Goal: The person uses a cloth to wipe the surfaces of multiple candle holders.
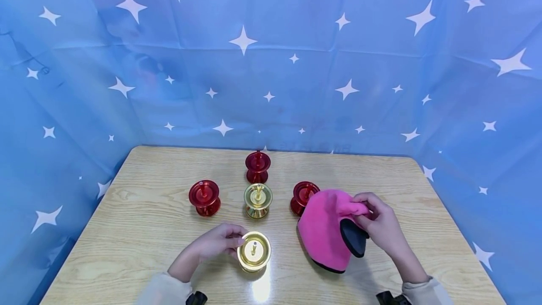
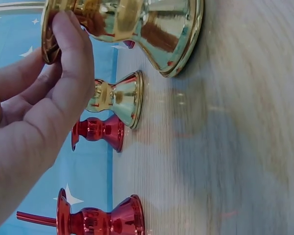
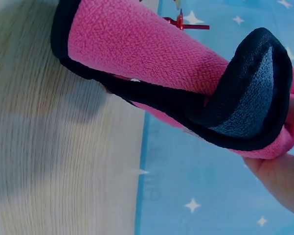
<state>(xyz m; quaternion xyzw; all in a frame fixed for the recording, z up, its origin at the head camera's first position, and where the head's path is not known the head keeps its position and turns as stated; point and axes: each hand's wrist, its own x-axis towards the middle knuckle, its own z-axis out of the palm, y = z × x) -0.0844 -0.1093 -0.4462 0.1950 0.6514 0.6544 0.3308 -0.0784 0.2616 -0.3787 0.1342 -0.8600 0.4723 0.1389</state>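
Note:
My left hand point(image 1: 218, 245) pinches the rim of a gold candle holder point(image 1: 254, 253), which has a short upright stem in its dish. Thumb and fingers are on that rim in the left wrist view, above the waisted gold body point(image 2: 156, 27). My right hand point(image 1: 381, 222) grips a bunched corner of a pink fleece cloth point(image 1: 323, 234) with black edging. The cloth's folded-over dark grey side point(image 3: 252, 95) shows in the right wrist view. It hangs down toward the table and partly hides a red candle holder point(image 1: 304, 194).
A second gold candle holder point(image 1: 258, 200) stands behind the held one. Red candle holders stand at its left point(image 1: 204, 196) and behind it point(image 1: 258, 166). All are on a light wooden table point(image 1: 139, 229). A blue star-patterned curtain point(image 1: 271, 74) surrounds the back and sides.

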